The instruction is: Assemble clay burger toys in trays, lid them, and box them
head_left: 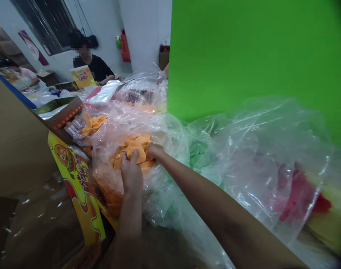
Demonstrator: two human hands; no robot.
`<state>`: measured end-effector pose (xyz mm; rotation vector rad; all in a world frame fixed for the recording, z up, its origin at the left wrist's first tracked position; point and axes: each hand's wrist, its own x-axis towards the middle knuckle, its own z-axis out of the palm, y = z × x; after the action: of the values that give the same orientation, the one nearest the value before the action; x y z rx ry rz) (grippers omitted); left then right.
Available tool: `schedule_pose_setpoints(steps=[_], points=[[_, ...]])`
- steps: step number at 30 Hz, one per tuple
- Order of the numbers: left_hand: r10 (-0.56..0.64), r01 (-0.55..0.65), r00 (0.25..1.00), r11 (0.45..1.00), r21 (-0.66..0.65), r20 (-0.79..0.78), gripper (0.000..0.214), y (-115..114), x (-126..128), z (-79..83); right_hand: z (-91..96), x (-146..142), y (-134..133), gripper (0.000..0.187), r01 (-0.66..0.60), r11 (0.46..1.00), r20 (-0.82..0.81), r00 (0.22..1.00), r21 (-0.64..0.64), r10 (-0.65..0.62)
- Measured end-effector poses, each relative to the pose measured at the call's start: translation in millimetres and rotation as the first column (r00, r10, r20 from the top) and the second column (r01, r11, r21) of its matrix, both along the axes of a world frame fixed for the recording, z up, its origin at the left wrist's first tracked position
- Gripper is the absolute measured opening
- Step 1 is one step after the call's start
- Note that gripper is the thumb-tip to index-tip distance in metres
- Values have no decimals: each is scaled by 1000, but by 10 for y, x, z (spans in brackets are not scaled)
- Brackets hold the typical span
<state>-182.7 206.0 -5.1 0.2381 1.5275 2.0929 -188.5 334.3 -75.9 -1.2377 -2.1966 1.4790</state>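
A clear plastic bag [173,130] lies open in front of me with a heap of soft flat orange pieces [140,142] in it. My left hand [131,172] is at the near side of the heap, its thumb and fingers closed on one rounded orange piece [136,154]. Reaching in from the right, my right hand [155,151] touches the heap's right side. Its fingertips are hidden among the pieces and the bag's folds, so I cannot tell how they are closed.
A yellow printed box [75,183] leans at the left, below an open carton [61,114]. More plastic bags hold green pieces [197,151] and red pieces [301,194] at the right. A tall green panel [257,56] stands behind. Across the table sits a person [96,69].
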Motion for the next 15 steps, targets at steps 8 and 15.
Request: schedule_pose_setpoints(steps=[8, 15], points=[[-131, 124, 980, 991, 57, 151, 21, -454, 298, 198, 514, 542, -72, 27, 141, 964, -170, 969, -224, -181], [-343, 342, 938, 939, 24, 49, 39, -1009, 510, 265, 1142, 1794, -876, 29, -119, 811, -494, 839, -573, -226]])
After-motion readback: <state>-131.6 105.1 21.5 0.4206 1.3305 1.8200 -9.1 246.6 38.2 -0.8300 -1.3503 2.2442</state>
